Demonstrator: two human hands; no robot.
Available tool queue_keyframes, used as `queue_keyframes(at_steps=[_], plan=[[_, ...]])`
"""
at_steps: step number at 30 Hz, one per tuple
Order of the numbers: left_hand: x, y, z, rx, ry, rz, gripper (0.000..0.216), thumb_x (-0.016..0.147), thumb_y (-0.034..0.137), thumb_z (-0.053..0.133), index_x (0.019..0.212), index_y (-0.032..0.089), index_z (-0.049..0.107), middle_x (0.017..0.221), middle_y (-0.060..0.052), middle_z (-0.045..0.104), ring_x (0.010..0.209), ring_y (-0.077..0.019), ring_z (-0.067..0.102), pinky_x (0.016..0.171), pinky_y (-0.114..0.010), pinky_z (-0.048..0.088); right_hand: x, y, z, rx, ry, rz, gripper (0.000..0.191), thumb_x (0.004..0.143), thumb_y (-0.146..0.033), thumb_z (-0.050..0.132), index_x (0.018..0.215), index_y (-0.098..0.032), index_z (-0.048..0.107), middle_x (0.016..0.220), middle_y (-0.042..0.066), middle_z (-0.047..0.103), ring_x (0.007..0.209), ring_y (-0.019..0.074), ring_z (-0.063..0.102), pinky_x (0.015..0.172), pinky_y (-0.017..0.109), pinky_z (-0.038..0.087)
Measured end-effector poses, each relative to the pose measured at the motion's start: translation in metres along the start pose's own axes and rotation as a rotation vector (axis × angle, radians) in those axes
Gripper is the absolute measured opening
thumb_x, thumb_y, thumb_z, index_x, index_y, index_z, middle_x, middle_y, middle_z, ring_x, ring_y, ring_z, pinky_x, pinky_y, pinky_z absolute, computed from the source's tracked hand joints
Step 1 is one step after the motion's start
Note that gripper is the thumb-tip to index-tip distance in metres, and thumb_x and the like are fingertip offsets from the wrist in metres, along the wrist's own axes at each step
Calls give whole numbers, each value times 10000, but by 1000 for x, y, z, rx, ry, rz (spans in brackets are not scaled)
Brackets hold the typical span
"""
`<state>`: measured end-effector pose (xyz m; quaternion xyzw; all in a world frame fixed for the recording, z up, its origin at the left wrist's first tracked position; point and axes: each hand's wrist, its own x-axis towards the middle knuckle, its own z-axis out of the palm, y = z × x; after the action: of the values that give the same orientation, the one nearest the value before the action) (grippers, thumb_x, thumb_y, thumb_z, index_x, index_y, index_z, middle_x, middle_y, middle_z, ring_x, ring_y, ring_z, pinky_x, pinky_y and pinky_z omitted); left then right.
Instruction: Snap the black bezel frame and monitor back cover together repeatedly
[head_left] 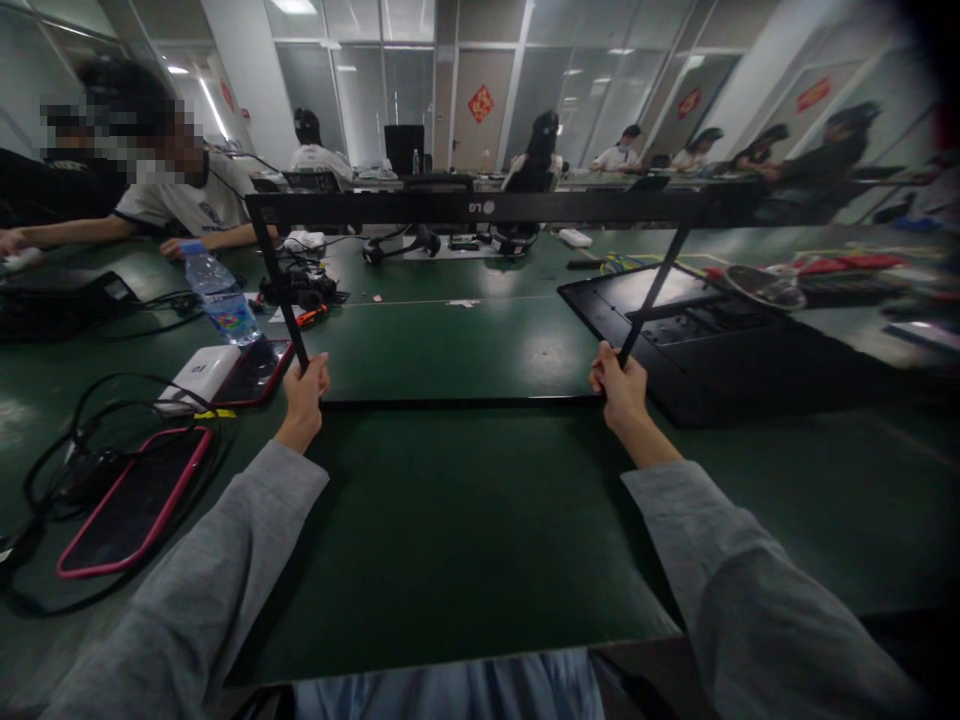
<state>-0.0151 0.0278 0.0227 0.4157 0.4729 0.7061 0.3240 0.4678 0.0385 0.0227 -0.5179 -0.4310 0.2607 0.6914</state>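
Observation:
A thin black monitor bezel frame [480, 208] with a logo on its top bar stands upright on the green table [465, 520], its lower bar resting on the surface. My left hand [304, 388] is closed around the frame's left side bar near the bottom. Gripping the right side bar near its bottom is my right hand [619, 385], also closed. Both arms wear grey sleeves. Through the frame's open middle the table beyond is visible.
A black monitor back panel [697, 340] lies to the right. On the left are a water bottle [221, 300], a white power bank [202, 375], a pink-edged phone [135, 500] and cables [52, 470]. Other people sit at the left and at far desks.

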Motion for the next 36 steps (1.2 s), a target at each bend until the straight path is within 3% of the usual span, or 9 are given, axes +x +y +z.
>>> queue_keyframes(at_steps=[4, 10, 18, 26, 32, 36], plan=[[4, 1, -1, 1, 65, 65, 465, 776, 323, 697, 581, 237, 284, 452, 102, 280, 396, -39, 253, 418, -215, 197, -2, -2, 1, 1, 69, -96, 578, 772, -752, 734, 690, -267, 428, 546, -58, 407, 403, 87, 366, 325, 257, 278], [12, -2, -9, -8, 220, 76, 414, 753, 282, 664, 566, 233, 298, 441, 110, 280, 400, -40, 239, 416, -206, 201, -8, -6, 8, -11, -93, -124, 583, 781, -779, 713, 704, -257, 465, 565, -51, 419, 466, 96, 438, 417, 256, 399], [15, -5, -15, -14, 139, 87, 429, 749, 266, 684, 546, 236, 307, 441, 104, 291, 390, -46, 263, 415, -215, 202, -12, -5, 12, -22, -150, -82, 612, 770, -825, 682, 708, -249, 484, 518, -58, 420, 479, 95, 460, 458, 234, 426], [11, -2, -12, 65, 212, 160, 441, 789, 296, 657, 526, 231, 308, 445, 95, 291, 404, -47, 248, 427, -222, 196, -6, -3, 7, -29, -140, -117, 570, 800, -785, 686, 701, -251, 515, 506, -56, 427, 468, 105, 469, 456, 245, 430], [-7, 4, -2, 283, 23, 212, 466, 890, 376, 633, 508, 208, 425, 462, 45, 394, 431, -69, 367, 448, -221, 277, 16, 3, -13, -38, 19, -200, 542, 843, -744, 664, 668, -242, 558, 504, -50, 433, 469, 110, 467, 462, 260, 408], [-15, 6, 5, 300, -34, 205, 472, 912, 379, 635, 512, 203, 459, 467, 35, 408, 433, -75, 374, 443, -227, 277, 21, 11, -22, -81, 66, -188, 548, 886, -734, 608, 660, -241, 532, 505, -43, 435, 466, 113, 465, 460, 263, 407]])
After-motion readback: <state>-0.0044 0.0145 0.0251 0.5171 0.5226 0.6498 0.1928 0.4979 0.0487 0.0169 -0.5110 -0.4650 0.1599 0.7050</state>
